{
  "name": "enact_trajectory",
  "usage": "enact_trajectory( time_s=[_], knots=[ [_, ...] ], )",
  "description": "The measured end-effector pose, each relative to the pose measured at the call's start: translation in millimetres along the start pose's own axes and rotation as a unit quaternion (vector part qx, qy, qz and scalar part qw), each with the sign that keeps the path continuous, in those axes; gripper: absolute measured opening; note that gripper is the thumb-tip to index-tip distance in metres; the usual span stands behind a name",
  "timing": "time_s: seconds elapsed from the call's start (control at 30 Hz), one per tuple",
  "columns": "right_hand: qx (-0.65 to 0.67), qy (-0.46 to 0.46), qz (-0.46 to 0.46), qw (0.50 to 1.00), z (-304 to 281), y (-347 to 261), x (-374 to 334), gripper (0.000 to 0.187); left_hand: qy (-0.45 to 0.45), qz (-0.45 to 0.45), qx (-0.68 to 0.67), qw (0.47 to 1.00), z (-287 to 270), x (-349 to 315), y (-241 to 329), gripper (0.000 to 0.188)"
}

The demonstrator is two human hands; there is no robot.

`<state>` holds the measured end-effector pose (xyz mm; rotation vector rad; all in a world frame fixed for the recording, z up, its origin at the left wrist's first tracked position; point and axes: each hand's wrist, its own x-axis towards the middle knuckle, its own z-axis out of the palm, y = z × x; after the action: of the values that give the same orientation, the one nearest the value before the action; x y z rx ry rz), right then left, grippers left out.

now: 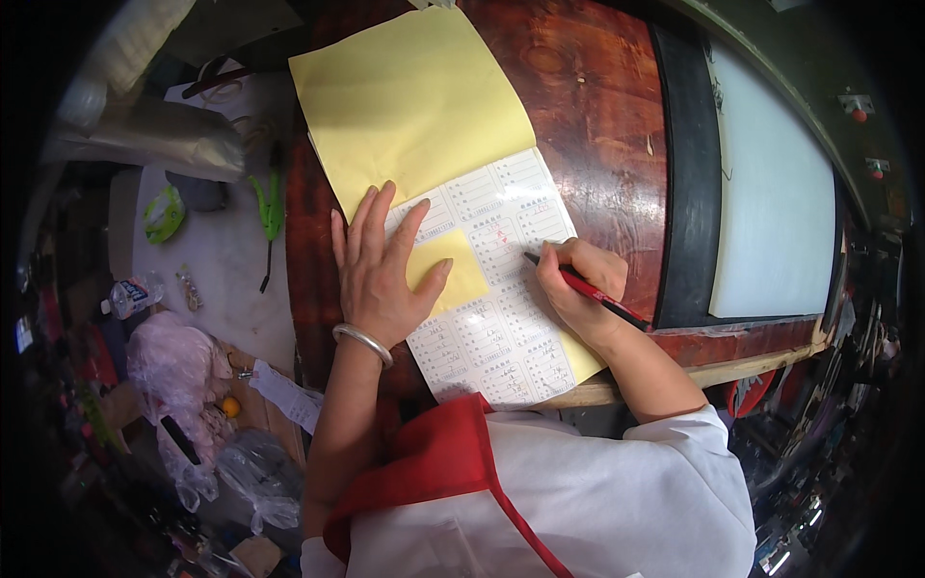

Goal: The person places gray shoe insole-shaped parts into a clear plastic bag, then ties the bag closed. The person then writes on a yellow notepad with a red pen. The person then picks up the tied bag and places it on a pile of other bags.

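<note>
A white sheet of printed labels (485, 339) lies in front of me, several of them filled in by hand. In its middle a yellow patch of backing (461, 273) shows between the labels. Beyond the sheet spreads a folded-back yellow sheet (409, 101). My left hand (378, 270) rests flat with fingers apart, across the labels and the edge of the yellow paper, a silver bangle (364, 343) on its wrist. Between the fingers of my right hand (581, 277) is a red and black pen (599, 295), its tip at a label right of the yellow patch.
The papers lie on a glossy red-brown wooden table (597, 106). To the right are a black mat (686, 193) and a thick white board (774, 202). On the left stand a pale surface with green items (268, 207), a plastic bottle (133, 295) and a pink bundle in plastic (178, 361).
</note>
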<state>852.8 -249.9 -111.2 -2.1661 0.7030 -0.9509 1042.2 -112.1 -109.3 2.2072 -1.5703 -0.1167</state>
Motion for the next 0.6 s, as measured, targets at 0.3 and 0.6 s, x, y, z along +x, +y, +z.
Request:
enact_trajectory(
  time_s=[0.3,0.6],
  knots=[
    [0.023,-0.001,-0.027,0.999,-1.8,2.1,-2.6,0.018,-0.004,-0.004,0.001,1.0,-1.1,1.0,1.0,0.061],
    [0.033,-0.095,-0.001,0.995,-6.2,-1.6,-0.9,0.025,-0.006,-0.01,-0.005,1.0,-1.1,-0.3,0.5,0.061]
  ],
)
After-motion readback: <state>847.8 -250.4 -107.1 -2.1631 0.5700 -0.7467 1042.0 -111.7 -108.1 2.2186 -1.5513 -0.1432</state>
